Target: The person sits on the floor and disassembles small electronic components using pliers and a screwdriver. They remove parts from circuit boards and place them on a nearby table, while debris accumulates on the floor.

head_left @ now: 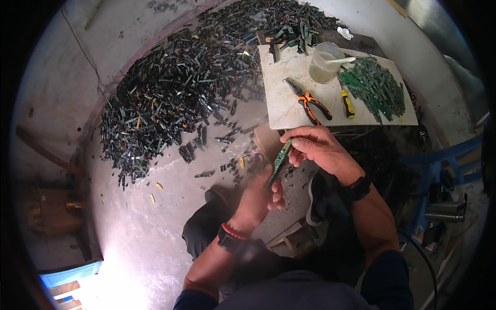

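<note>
Between my two hands is a narrow green circuit board strip (281, 159), tilted, with small yellowish and dark parts along it. My right hand (323, 151) pinches its upper end between thumb and fingers. Lower down, my left hand (256, 196) is closed around the other end, its fingers curled and slightly blurred. Just beyond my hands, a pale board (279, 114) carries pliers (308, 102) with orange and black handles and a screwdriver (347, 105) with a yellow and black handle. A heap of similar green strips (374, 88) lies on its right side.
A clear plastic tub (325, 63) with a white-handled tool across it stands on the board, near dark pieces (297, 37). A large pile of dark strips (175, 95) covers the floor at the far left. Blue stool (444, 155) and metal cup (445, 211) are at right.
</note>
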Tool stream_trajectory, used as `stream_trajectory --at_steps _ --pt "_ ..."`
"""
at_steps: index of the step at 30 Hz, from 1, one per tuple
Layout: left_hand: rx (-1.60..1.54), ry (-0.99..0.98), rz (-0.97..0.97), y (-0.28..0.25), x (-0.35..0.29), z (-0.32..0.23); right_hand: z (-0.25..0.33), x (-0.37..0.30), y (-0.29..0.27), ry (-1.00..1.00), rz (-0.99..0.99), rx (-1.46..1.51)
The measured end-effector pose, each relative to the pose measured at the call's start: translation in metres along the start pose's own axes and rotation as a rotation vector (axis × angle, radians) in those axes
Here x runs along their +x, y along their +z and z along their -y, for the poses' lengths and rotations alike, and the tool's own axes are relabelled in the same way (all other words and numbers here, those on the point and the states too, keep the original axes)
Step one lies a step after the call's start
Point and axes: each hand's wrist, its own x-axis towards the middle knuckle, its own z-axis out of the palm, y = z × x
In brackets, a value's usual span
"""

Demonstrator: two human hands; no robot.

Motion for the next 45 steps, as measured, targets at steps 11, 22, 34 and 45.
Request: stream_trajectory --at_steps 11,22,34,45 --pt "0.031 0.045 -0.058 0.003 0.015 0.006 -0.001 0.002 0.003 -0.016 -0.072 0.009" --pt "0.111 0.069 -0.092 0.007 0.021 0.011 0.002 0.000 0.004 -0.016 -0.078 -0.085" --pt "-0.039 0.061 0.091 0.013 0.010 0.004 -0.038 0.009 0.013 -0.008 0.011 0.681" --pt "-0.118 -0.022 0.116 0.005 0.020 0.004 -0.037 0.009 0.006 0.014 -0.089 0.221"
